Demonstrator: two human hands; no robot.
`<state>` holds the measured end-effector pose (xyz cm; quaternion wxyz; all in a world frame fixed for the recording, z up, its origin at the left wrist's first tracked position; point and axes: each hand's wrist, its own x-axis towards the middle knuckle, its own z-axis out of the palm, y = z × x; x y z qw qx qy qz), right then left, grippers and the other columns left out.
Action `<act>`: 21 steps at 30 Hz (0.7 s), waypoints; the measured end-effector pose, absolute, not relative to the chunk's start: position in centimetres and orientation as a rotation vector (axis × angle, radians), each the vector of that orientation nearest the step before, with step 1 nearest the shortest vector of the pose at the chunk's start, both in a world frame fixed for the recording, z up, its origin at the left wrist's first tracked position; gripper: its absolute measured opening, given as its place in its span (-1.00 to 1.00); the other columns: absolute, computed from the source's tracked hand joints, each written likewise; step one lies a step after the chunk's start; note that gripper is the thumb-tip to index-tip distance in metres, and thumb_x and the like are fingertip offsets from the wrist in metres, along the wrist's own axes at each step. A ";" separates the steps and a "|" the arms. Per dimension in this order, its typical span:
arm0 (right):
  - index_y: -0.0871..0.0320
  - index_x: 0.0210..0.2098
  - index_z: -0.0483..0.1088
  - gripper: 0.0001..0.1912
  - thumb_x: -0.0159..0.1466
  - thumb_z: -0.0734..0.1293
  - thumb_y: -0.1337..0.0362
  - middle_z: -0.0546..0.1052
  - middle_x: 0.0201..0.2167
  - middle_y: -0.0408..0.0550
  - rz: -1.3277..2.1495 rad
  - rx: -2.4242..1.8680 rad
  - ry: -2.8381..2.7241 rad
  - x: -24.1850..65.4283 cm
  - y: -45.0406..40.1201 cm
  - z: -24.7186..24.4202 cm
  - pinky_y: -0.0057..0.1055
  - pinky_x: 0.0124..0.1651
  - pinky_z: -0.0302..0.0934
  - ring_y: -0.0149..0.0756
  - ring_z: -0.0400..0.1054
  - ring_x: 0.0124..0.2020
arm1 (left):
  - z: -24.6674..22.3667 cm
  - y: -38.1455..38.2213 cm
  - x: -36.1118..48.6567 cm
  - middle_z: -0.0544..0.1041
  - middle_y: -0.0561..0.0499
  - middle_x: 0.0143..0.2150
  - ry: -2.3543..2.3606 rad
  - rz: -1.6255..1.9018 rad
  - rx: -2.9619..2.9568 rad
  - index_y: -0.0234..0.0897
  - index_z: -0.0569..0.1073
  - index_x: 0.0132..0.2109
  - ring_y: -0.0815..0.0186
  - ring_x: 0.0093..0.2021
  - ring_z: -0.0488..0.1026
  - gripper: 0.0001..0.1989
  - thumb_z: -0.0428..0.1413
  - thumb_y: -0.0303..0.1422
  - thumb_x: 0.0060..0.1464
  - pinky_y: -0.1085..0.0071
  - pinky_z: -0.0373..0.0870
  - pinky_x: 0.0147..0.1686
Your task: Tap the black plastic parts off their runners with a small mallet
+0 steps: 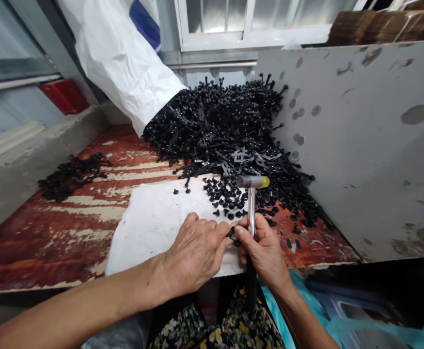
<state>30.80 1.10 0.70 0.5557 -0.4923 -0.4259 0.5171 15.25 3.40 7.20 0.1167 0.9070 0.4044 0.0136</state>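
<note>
My left hand (200,245) is closed, its thumb and fingertips pinching a small black part (232,235) at the near edge of a white cloth (149,218). Against the other side of that part press the thumb and fingertips of my right hand (264,249). My right hand is also wrapped around a small hammer (251,206), held upright. The hammer has a metal shaft, a black grip pointing down and a head with one dark grey and one yellow face. Just beyond my hands lie several loose black mushroom-shaped pieces (229,196), partly on the cloth.
A large heap of black parts joined to strips (219,126) spills from a white sack (132,63). A smaller black pile (70,177) lies on the worn red tabletop (52,232) at left. A stained grey board (360,145) stands along the right side.
</note>
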 end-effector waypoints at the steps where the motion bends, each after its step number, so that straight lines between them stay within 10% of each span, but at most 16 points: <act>1: 0.10 -0.33 0.23 -0.63 0.16 0.37 -0.03 0.27 -0.69 -0.37 1.236 -1.155 -1.002 30.8 1.1 0.6 -0.62 -0.74 0.04 -0.55 0.10 -0.77 | 7.2 3.9 14.6 0.47 0.01 -0.38 1.200 0.081 2.575 -0.22 0.34 -0.27 0.20 -0.34 0.42 -0.78 -0.16 -0.35 0.26 0.18 0.27 -0.18; 9: 0.11 -0.36 0.24 -0.62 0.17 0.38 -0.05 0.38 -0.56 -0.27 1.218 -1.101 -0.942 30.6 1.1 0.2 -0.63 -0.76 0.07 -0.59 0.10 -0.74 | 7.5 11.0 5.6 0.17 0.15 -0.57 1.527 0.514 2.016 -0.21 0.25 -0.45 0.37 -0.52 0.15 -0.68 -0.09 -0.06 0.04 0.43 0.07 -0.48; 21: 0.12 -0.39 0.27 -0.65 0.16 0.42 0.01 0.39 -0.55 -0.23 1.173 -1.121 -0.931 30.4 1.2 0.5 -0.62 -0.78 0.10 -0.58 0.14 -0.76 | 6.3 13.9 5.4 0.18 0.13 -0.58 1.727 0.500 1.889 -0.23 0.21 -0.53 0.37 -0.52 0.14 -0.75 -0.06 -0.21 0.02 0.42 0.05 -0.47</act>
